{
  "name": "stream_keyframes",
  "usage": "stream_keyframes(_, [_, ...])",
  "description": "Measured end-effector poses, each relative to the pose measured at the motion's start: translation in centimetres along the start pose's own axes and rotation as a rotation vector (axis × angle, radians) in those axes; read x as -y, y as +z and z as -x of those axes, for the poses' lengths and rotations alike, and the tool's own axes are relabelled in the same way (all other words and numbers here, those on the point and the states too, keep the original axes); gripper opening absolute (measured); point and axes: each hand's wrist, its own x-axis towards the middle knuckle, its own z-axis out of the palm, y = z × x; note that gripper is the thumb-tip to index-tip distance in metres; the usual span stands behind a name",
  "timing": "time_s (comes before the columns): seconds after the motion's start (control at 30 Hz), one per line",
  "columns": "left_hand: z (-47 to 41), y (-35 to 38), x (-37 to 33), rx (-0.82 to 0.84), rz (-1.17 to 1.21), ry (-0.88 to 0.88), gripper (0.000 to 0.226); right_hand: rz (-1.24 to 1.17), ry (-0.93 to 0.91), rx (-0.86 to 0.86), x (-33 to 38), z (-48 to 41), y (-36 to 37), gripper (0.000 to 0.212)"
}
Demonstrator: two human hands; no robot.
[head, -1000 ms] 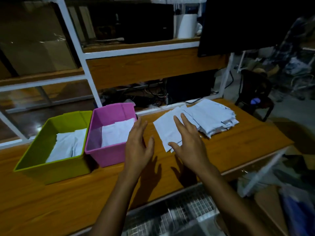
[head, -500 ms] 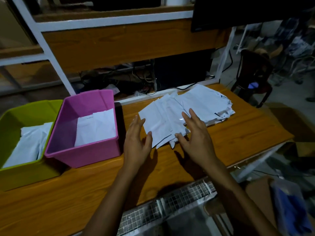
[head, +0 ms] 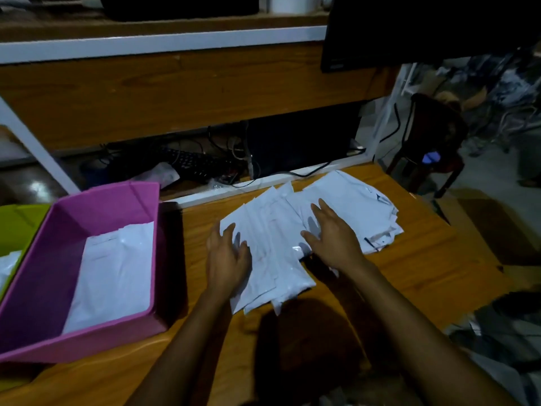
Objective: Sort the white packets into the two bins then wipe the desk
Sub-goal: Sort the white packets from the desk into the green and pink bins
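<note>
A spread pile of white packets [head: 275,230] lies on the wooden desk [head: 424,259]. My left hand [head: 227,256] rests flat on the pile's left edge, fingers straight. My right hand [head: 333,235] lies flat on the middle of the pile, fingers spread. Left of the pile stands a pink bin [head: 96,206] with white packets [head: 114,273] inside. A green bin [head: 17,224] shows at the far left edge, with a bit of white packet in it.
A wooden shelf with a white frame [head: 164,43] runs behind the desk. Cables and a dark keyboard [head: 199,162] lie below it. A dark monitor [head: 424,27] hangs at top right. A dark chair [head: 430,142] stands beyond the desk's right end.
The view has moved closer and rightward. Both hands slid forward onto the packet pile, and some packets have been dragged toward me.
</note>
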Motion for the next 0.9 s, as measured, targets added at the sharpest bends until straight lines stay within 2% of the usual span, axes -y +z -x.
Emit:
stream_keyframes(0.13, [-2.4, 3.1, 0.9, 0.056, -0.115, -0.084, 0.065, 0.087, -0.059, 0.072, -3.5, -5.3, 0.7, 0.068])
stream_keyframes(0.2, [-3.0, 4.4, 1.4, 0.066, -0.120, -0.193, 0.069, 0.130, -0.090, 0.129, -4.8, -6.8, 1.5, 0.066])
stream_keyframes(0.37, [-3.4, 6.7, 1.3, 0.074, -0.115, -0.298, 0.076, 0.162, -0.113, 0.160, -6.7, -7.9, 3.9, 0.079])
stream_keyframes(0.47, [-2.6, 7.2, 0.4, 0.047, -0.106, -0.331, 0.073, 0.174, -0.119, 0.140, -7.0, -8.1, 4.7, 0.064])
stream_keyframes(0.6, [-2.3, 7.0, -0.3, 0.003, -0.112, -0.336, 0.080, 0.176, -0.118, 0.122, -7.3, -8.5, 5.1, 0.055])
stream_keyframes(0.77, [-3.3, 5.7, -0.6, 0.033, -0.085, -0.370, 0.092, 0.192, -0.132, 0.112, -7.1, -8.7, 5.1, 0.048])
stream_keyframes(0.9, [-3.6, 4.5, -0.6, 0.038, -0.023, -0.366, 0.085, 0.262, -0.120, 0.126, -6.7, -9.0, 5.0, 0.049])
